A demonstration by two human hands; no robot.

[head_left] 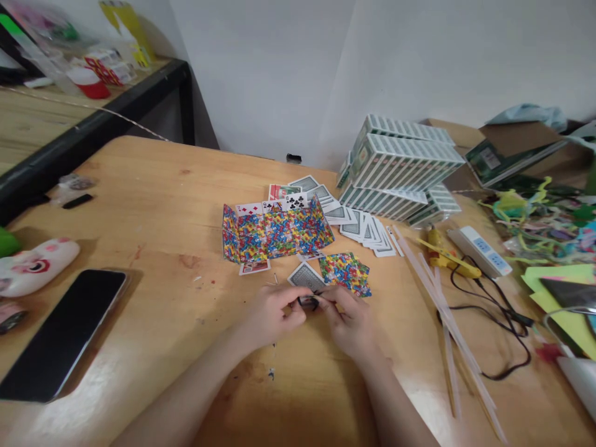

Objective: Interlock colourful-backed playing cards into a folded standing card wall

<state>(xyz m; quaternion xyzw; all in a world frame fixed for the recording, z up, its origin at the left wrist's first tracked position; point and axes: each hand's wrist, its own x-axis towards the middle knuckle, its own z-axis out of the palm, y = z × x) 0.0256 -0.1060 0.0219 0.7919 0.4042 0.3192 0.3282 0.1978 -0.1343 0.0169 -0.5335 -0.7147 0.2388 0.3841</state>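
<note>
My left hand point(279, 312) and my right hand point(347, 316) meet at the front middle of the table, fingers pinched on a small dark item point(308, 302) too small to name. Just behind them a grey-backed playing card point(305, 275) lies flat. To its right is a loose piece with a multicoloured pattern point(345, 272). Farther back stands a folded panel point(279, 234) in the same pattern, its two sides angled, with face-up cards point(295, 202) along its top edge. Grey-backed cards point(367, 230) are fanned out to the right.
Stacked card boxes point(405, 161) stand at the back right. A yellow glue gun point(449, 261), clear glue sticks point(447, 316), a power strip point(482, 248) and black cable lie at the right. A phone point(65, 332) and a white plush item point(40, 267) are at the left.
</note>
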